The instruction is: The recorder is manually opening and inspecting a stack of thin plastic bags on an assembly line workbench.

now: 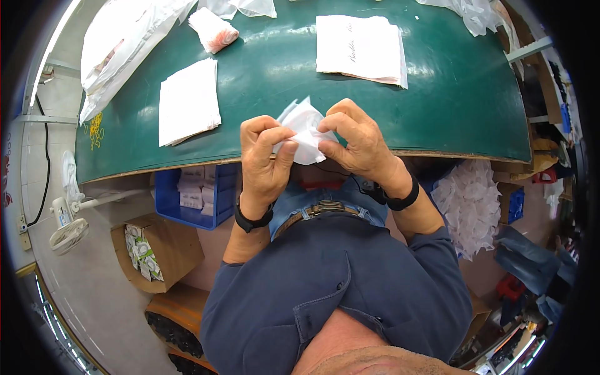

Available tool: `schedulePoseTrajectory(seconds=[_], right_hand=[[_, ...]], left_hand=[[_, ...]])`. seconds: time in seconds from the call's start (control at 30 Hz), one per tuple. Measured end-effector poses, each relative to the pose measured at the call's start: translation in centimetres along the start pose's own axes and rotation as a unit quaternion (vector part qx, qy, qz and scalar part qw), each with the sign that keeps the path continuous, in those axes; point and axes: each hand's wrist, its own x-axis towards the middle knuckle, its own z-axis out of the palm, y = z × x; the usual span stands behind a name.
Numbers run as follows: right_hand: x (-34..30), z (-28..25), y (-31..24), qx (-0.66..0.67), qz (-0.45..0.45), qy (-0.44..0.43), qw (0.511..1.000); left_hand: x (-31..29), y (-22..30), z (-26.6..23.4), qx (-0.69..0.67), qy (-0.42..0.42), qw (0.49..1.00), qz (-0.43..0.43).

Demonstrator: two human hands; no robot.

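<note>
Over the near edge of the green table, both my hands pinch a thin, crumpled white plastic bag (304,132). My left hand (265,153) grips its left side between thumb and fingers. On the opposite side, my right hand (357,139) holds it the same way, fingers curled in. A pointed corner of the bag sticks up between the hands, and folds hide how it opens. A flat stack of white sheets or bags (189,102) lies to the left of my hands. Farther off to the right is another white stack (359,50) with dark script on it.
The green table (262,69) carries a large white bag (119,44), a rolled white bundle (214,30) and yellow rubber bands (96,131). Below stand a blue crate (215,203) with packets and a cardboard box (181,250). Translucent bags (469,206) pile up at right.
</note>
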Motion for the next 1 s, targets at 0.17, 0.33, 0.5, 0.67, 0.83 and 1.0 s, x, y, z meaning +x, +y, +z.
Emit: schedulePoseTrajectory(seconds=[0.17,0.33,0.5,0.67,0.83,1.0], right_hand=[[-0.1,0.2,0.2,0.025,-0.033,-0.011,0.999],[-0.3,-0.2,-0.2,0.004,-0.040,0.018,0.999],[-0.8,0.0,-0.3,0.072,0.050,-0.009,0.996],[-1.0,0.0,0.2,0.059,0.039,0.008,0.997],[-1.1,0.2,-0.2,0.018,0.040,0.049,0.998],[-0.8,1.2,-1.0,-0.038,0.007,0.091,0.995]], left_hand=[[0.1,0.8,-0.1,-0.001,-0.043,0.999,-0.003],[0.1,0.9,-0.6,-0.015,-0.016,0.999,-0.035],[-0.3,0.3,-0.5,-0.047,-0.043,0.997,-0.053],[-0.2,-0.5,-0.7,-0.005,-0.029,0.998,-0.057],[-0.2,0.2,0.4,0.023,0.037,0.998,-0.038],[-0.6,1.4,1.3,0.128,0.076,0.988,0.050]])
